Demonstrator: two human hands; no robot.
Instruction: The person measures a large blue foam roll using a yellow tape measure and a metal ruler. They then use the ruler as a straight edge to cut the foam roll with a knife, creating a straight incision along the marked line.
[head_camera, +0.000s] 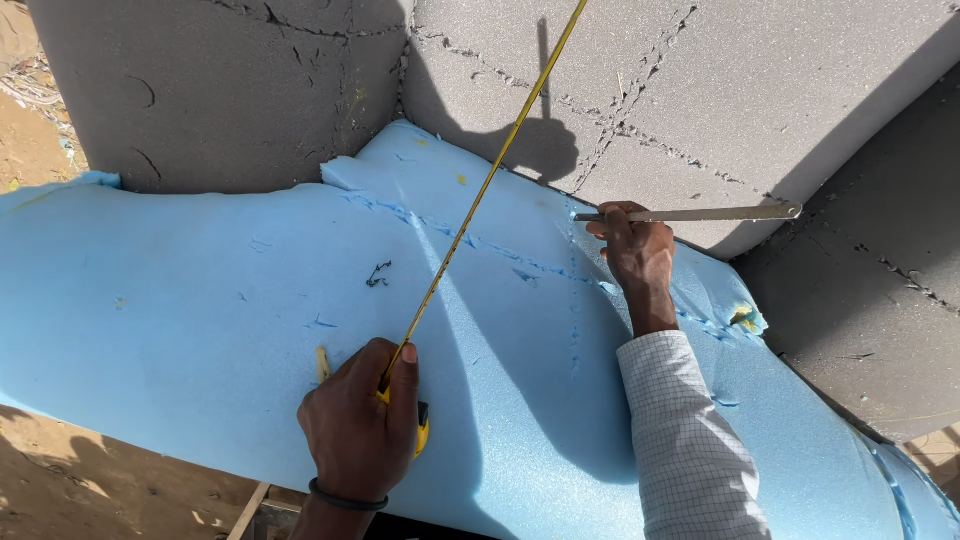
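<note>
Left hand (362, 420) pins yellow tape measure (470, 210) on blue foam (200, 300).

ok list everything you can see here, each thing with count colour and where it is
foam sheet: one, light blue, lying across the middle, nicked and scored
foam blocks: several, grey, cracked, behind and to the right of the blue sheet
tape measure: one, yellow case under the left hand, blade stretched up past the top edge
metal strip: one, silvery, long and flat, at the blue sheet's far edge
ground: sandy brown, lower left
wristband: one, black, left wrist
sleeve: one, white checked, right arm
left hand: holds the tape case
right hand: grips the strip's end
</note>
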